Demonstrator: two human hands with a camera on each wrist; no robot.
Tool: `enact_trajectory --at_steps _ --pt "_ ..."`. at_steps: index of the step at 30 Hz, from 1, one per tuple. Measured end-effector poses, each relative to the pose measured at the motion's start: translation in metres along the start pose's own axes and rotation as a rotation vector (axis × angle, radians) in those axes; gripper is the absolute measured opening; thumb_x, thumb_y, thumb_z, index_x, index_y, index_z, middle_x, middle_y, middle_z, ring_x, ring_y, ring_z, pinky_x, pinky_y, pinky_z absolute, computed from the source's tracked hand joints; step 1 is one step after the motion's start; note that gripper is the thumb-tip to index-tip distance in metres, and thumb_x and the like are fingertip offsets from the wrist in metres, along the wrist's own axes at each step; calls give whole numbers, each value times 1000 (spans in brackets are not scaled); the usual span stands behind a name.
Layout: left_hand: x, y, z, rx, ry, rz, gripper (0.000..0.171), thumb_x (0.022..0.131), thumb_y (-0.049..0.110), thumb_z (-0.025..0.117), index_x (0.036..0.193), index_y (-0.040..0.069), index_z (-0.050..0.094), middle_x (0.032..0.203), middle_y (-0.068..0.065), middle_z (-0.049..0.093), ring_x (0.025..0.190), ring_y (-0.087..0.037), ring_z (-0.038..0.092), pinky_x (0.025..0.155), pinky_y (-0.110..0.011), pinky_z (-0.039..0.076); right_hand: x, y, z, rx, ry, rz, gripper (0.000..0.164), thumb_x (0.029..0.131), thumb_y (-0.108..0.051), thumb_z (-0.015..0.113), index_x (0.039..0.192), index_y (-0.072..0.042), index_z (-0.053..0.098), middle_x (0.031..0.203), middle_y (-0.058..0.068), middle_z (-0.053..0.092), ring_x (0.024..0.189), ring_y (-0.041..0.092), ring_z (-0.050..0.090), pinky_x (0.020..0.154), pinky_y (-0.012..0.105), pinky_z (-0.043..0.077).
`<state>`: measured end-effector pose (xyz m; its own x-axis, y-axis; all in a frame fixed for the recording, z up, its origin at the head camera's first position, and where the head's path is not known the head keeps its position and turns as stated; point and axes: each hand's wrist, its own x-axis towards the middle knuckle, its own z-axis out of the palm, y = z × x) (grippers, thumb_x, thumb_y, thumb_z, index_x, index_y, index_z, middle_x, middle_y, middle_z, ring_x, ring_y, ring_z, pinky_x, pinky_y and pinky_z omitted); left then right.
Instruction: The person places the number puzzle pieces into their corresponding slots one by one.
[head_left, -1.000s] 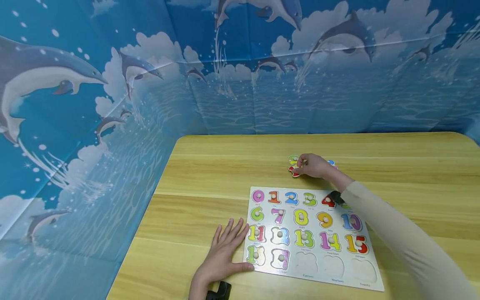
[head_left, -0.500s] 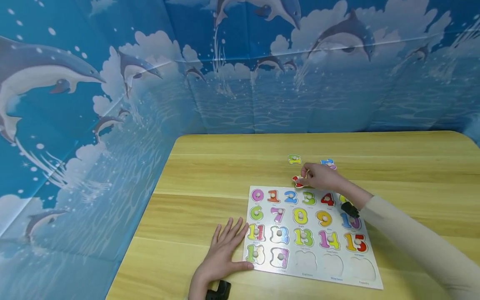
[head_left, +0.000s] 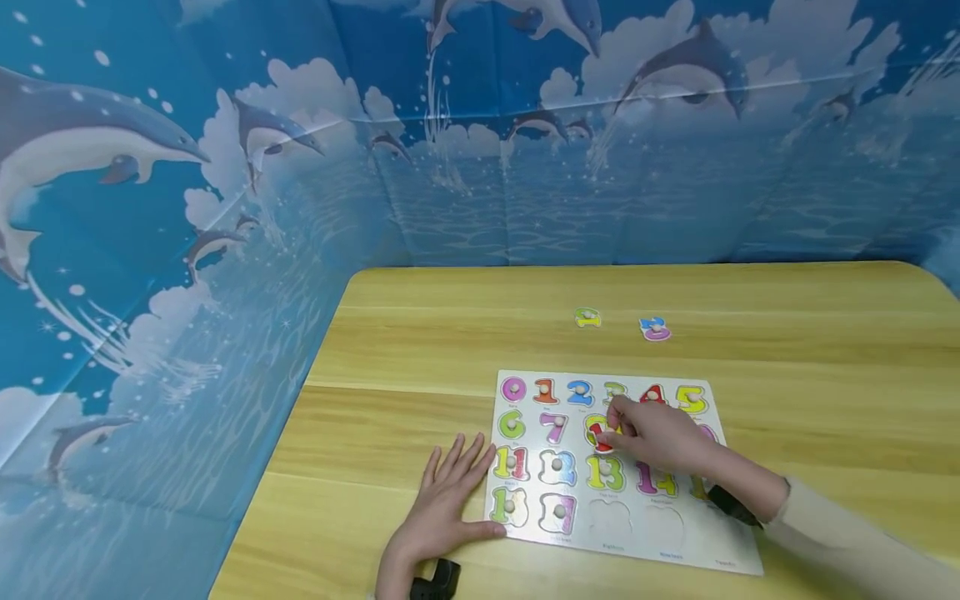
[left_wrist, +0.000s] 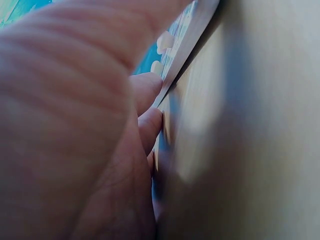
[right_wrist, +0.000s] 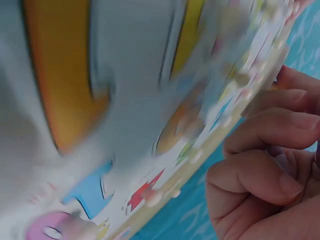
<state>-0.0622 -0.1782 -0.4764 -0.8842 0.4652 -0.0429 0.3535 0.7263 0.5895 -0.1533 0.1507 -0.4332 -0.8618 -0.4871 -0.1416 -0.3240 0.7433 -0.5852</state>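
My right hand (head_left: 660,429) pinches a number puzzle piece (head_left: 600,436) with a red numeral, held over the middle of the white number puzzle board (head_left: 712,521). In the head view it overlaps the 8. The right wrist view has the curled fingers (right_wrist: 270,135) beside the board, the held piece mostly hidden there. My left hand (head_left: 446,508) lies spread on the table at the board's left edge, its thumb on the lower left corner. In the left wrist view its fingertips (left_wrist: 150,127) are close against the board's side.
Two loose number pieces lie behind the board: a green and yellow one (head_left: 588,317) and a blue and purple one (head_left: 655,330). Knobbed numbers fill the board's upper rows; its bottom row shows bare recesses (head_left: 611,522). A dolphin-print curtain (head_left: 465,208) hangs behind the wooden table (head_left: 405,333).
My right hand has picked up the red-numeral piece from behind the board and brought it forward over the board's middle. The left hand has stayed in place.
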Motion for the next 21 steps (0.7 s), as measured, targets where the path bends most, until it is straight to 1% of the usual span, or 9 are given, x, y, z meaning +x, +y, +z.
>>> enact_trajectory --at_steps 4,8,11,16,21 --pt "1 0 -2 10 10 7 96 76 62 64 152 17 24 158 -3 11 143 -29 1 110 -53 -6 -19 -7 8 -50 -12 -12 27 86 -38 69 79 -22 48 56 -12 40 44 3 38 43 21 22" --pt "1 -1 -2 20 5 3 96 76 63 63 152 18 24 158 -2 11 143 -28 1 110 -52 -7 -34 -13 16 -93 -21 -44 28 86 -38 68 77 -24 45 55 -14 36 46 2 33 44 20 19" --pt "1 -1 -2 23 -2 -4 96 77 64 63 152 18 24 158 -2 11 143 -27 0 110 -50 -8 -44 -17 22 -112 -23 -72 29 87 -38 67 75 -25 43 55 -15 34 47 1 32 44 21 19" --pt "-1 0 -2 13 -8 -10 96 77 63 64 151 18 24 158 -2 11 143 -26 -1 110 -49 -9 -54 -21 30 -136 -15 -128 31 87 -39 66 75 -26 41 54 -16 32 47 0 30 44 21 19" --pt "-1 1 -2 15 -10 -6 96 77 63 64 151 17 24 158 -2 11 143 -26 -1 110 -49 -9 -59 -22 36 -111 -17 -162 31 86 -37 68 74 -27 42 53 -17 30 46 -1 28 43 19 19"
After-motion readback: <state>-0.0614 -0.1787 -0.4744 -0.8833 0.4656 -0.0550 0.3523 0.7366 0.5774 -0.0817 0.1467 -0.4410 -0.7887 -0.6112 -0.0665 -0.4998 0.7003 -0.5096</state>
